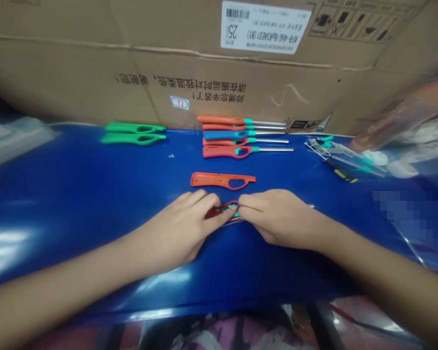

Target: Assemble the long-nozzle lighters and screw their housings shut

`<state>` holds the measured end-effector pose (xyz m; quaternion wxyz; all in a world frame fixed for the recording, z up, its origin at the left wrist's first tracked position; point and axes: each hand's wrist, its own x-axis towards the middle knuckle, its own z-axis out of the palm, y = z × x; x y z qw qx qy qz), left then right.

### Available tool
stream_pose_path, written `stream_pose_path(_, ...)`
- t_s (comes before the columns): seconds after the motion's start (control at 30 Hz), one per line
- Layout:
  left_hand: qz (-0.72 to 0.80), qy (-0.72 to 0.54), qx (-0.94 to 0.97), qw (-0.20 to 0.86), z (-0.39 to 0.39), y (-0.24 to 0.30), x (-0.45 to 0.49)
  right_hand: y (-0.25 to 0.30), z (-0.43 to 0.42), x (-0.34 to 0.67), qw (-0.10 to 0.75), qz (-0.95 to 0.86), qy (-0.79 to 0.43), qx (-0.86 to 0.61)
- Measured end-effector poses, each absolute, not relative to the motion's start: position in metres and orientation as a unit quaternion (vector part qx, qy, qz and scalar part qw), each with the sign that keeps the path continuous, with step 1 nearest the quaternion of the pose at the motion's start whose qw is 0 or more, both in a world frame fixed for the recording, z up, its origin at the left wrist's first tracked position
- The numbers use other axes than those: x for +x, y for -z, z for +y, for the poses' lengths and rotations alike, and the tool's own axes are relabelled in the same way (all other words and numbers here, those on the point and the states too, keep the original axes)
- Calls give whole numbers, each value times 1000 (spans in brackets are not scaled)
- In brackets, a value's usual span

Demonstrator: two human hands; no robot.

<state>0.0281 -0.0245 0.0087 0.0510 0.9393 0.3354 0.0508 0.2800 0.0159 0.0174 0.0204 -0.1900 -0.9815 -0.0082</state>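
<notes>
Head view: left hand [193, 221] clamped on an opened orange lighter body [231, 209], between both hands' fingertips; right hand [282, 216] has fingertips bunched at its right part, grip hidden, cannot tell. Orange shell half [219, 180] lies just beyond the fingers, row of lighters [223, 135] farther beyond.

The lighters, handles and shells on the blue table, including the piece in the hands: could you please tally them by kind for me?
Lighters with metal tubes: 5
Green handles: 2
Loose orange half-shell: 1
Piece between left hand and right hand, partly hidden: 1
Total: 9
</notes>
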Motion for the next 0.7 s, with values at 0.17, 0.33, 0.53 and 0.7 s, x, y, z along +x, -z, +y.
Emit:
stream_pose_path(0.17,334,-44,940,54,-26,-8,28,-13,18,281,31,-982,10,-187)
stream_pose_path(0.33,336,-50,939,56,-26,-8,28,-14,20,282,14,-985,-13,-171)
stream_pose_path(0.53,335,-55,939,52,-27,-6,27,-15,19,281,37,-984,-21,-175)
stream_pose_path(0.7,336,-38,941,32,-28,-6,27,-20,16,281,53,-972,-48,-225)
